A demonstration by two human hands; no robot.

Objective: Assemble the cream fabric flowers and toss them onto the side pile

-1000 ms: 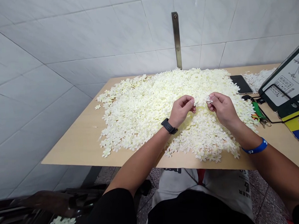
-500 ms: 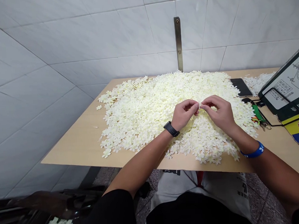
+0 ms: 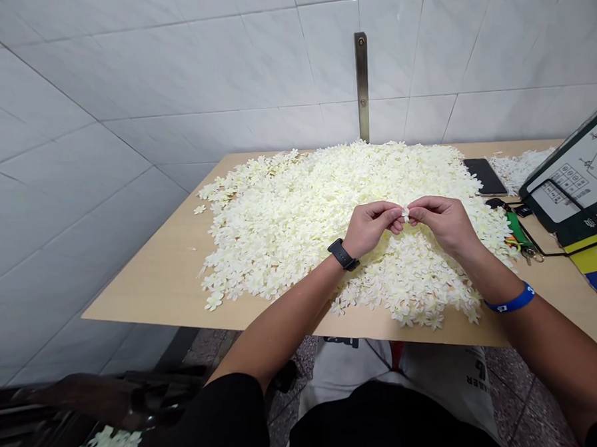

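Head cam: hands [image 3: 443,226] w/ flower [image 3: 405,213]

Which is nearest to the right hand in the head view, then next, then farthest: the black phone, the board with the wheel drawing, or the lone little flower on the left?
Starting from the right hand:
1. Black phone, right of the flower pile.
2. Board with the wheel drawing, at the table's right side.
3. Lone little flower, far left on the table.
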